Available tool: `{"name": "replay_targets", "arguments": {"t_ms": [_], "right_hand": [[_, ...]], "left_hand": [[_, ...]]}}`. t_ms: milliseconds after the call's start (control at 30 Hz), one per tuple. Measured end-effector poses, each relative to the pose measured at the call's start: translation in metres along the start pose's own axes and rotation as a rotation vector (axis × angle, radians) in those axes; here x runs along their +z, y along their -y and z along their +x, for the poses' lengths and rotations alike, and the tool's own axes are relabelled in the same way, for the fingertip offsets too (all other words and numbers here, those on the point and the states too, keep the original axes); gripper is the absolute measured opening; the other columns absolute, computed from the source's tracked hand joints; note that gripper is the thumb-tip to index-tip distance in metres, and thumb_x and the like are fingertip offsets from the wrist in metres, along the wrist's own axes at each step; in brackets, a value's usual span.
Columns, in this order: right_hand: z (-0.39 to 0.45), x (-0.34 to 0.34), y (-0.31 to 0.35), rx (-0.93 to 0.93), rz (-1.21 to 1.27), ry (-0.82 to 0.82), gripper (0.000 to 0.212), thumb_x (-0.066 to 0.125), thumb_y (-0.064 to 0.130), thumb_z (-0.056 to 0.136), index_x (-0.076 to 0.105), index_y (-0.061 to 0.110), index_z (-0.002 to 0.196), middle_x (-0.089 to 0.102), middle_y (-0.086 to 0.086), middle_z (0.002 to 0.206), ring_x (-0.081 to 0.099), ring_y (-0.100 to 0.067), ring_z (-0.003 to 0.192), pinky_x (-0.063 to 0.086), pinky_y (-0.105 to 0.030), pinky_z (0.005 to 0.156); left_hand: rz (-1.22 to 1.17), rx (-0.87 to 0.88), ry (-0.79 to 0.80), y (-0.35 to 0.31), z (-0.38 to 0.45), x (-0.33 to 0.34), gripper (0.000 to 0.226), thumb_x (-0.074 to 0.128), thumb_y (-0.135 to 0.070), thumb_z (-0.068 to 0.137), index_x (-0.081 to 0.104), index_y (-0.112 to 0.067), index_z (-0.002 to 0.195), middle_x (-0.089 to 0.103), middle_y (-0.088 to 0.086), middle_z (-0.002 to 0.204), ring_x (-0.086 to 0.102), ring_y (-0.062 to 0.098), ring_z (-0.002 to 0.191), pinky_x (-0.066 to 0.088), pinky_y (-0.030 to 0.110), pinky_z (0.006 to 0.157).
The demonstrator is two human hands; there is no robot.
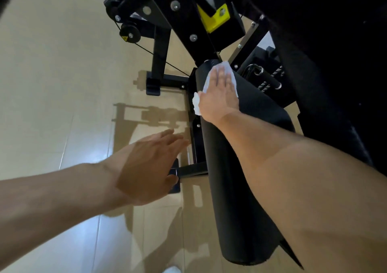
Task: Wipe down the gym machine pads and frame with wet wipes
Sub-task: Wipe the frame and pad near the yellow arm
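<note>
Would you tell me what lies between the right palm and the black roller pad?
In the head view, a white wet wipe lies flattened under the right hand, pressed against the roller pad; one corner sticks out below the thumb.

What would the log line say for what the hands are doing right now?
right hand: flat, presses wet wipe on black roller pad | left hand: open, holds nothing | frame: untouched

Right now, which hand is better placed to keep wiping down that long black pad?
The right hand. It lies flat on the white wipe, pressing it onto the far end of the roller pad. The left hand hovers open over the floor beside the pad, holding nothing.
</note>
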State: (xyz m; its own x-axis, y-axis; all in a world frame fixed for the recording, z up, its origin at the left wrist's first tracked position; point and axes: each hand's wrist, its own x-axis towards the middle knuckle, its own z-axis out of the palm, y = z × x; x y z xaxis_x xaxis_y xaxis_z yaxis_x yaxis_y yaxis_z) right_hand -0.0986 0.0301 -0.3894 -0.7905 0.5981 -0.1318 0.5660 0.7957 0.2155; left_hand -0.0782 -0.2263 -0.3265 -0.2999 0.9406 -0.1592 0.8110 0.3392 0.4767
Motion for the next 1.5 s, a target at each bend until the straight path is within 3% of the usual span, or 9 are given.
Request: {"name": "replay_targets", "arguments": {"t_ms": [167, 400, 600, 867, 1033, 1133, 1300, 1400, 1500], "right_hand": [[0.013, -0.013, 0.008, 0.183, 0.181, 0.014, 0.075, 0.025, 0.049, 0.108, -0.005, 0.005, 0.161, -0.003, -0.017, 0.17, 0.0, -0.032, 0.158, 0.005, -0.041, 0.129], [0.031, -0.019, 0.012, -0.058, -0.096, -0.002, 0.078, 0.038, 0.039, 0.106, -0.007, 0.01, 0.162, -0.016, -0.011, 0.17, -0.013, -0.038, 0.156, 0.001, -0.048, 0.128], [0.007, -0.009, 0.018, -0.162, -0.317, -0.011, 0.071, 0.034, 0.034, 0.104, 0.002, 0.009, 0.163, -0.009, -0.01, 0.171, -0.013, -0.039, 0.155, -0.002, -0.054, 0.126], [-0.162, 0.005, -0.013, 0.15, 0.207, -0.024, 0.078, 0.033, 0.052, 0.105, -0.001, 0.012, 0.163, 0.009, -0.014, 0.17, 0.016, -0.032, 0.156, 0.028, -0.049, 0.123], [-0.262, 0.026, -0.021, 0.131, 0.09, 0.018, 0.075, 0.032, 0.045, 0.104, 0.008, 0.004, 0.162, 0.015, -0.022, 0.167, 0.026, -0.038, 0.153, 0.035, -0.051, 0.119], [-0.21, 0.02, -0.02, 0.053, 0.051, 0.017, 0.072, 0.02, 0.044, 0.105, -0.005, 0.007, 0.162, 0.0, -0.02, 0.169, 0.01, -0.039, 0.156, 0.024, -0.052, 0.125], [-0.098, 0.016, -0.012, -0.116, -0.078, -0.062, 0.067, 0.026, 0.043, 0.105, 0.019, 0.008, 0.161, 0.012, -0.017, 0.169, 0.012, -0.044, 0.155, 0.021, -0.054, 0.124], [-0.126, 0.025, -0.02, -0.156, -0.128, -0.104, 0.064, 0.026, 0.041, 0.105, 0.021, 0.008, 0.16, 0.014, -0.017, 0.169, 0.012, -0.043, 0.155, 0.02, -0.053, 0.124], [-0.207, 0.031, -0.025, -0.093, -0.14, -0.006, 0.067, 0.019, 0.042, 0.107, -0.001, 0.01, 0.163, -0.008, -0.018, 0.17, -0.006, -0.043, 0.156, 0.009, -0.053, 0.126]], "left_hand": [[0.016, -0.02, -0.092, 0.018, 0.009, -0.014, 0.075, 0.057, -0.04, 0.097, 0.015, -0.032, 0.158, 0.015, -0.016, 0.166, 0.004, 0.001, 0.152, 0.004, 0.014, 0.109], [0.008, -0.119, -0.214, 0.034, 0.018, -0.016, 0.07, 0.069, -0.038, 0.089, 0.038, -0.031, 0.151, 0.049, -0.004, 0.149, 0.047, 0.018, 0.137, 0.045, 0.032, 0.103], [0.048, -0.086, -0.117, 0.031, 0.015, -0.012, 0.065, 0.065, -0.038, 0.091, 0.039, -0.033, 0.15, 0.042, -0.013, 0.155, 0.041, 0.01, 0.141, 0.036, 0.026, 0.109], [0.022, -0.076, 0.02, 0.007, 0.004, -0.023, 0.052, 0.054, -0.042, 0.097, 0.041, -0.038, 0.147, 0.051, -0.013, 0.148, 0.049, 0.014, 0.135, 0.045, 0.033, 0.106], [-0.021, -0.046, 0.08, -0.005, 0.003, -0.023, 0.05, 0.051, -0.04, 0.099, 0.042, -0.035, 0.148, 0.051, -0.01, 0.148, 0.048, 0.014, 0.135, 0.041, 0.03, 0.105], [-0.044, -0.042, 0.107, -0.008, 0.004, -0.021, 0.049, 0.052, -0.037, 0.098, 0.044, -0.033, 0.146, 0.054, -0.008, 0.143, 0.05, 0.015, 0.13, 0.043, 0.032, 0.104], [-0.035, -0.035, 0.134, -0.009, 0.004, -0.018, 0.05, 0.056, -0.036, 0.096, 0.045, -0.035, 0.145, 0.054, -0.006, 0.143, 0.049, 0.017, 0.132, 0.044, 0.035, 0.105], [-0.038, -0.015, 0.15, -0.014, 0.0, -0.02, 0.048, 0.056, -0.037, 0.097, 0.046, -0.034, 0.144, 0.051, -0.005, 0.145, 0.046, 0.018, 0.136, 0.043, 0.035, 0.107], [-0.058, 0.03, 0.179, -0.026, -0.004, -0.024, 0.043, 0.055, -0.035, 0.098, 0.049, -0.031, 0.141, 0.054, -0.003, 0.138, 0.05, 0.019, 0.129, 0.044, 0.037, 0.105]]}}
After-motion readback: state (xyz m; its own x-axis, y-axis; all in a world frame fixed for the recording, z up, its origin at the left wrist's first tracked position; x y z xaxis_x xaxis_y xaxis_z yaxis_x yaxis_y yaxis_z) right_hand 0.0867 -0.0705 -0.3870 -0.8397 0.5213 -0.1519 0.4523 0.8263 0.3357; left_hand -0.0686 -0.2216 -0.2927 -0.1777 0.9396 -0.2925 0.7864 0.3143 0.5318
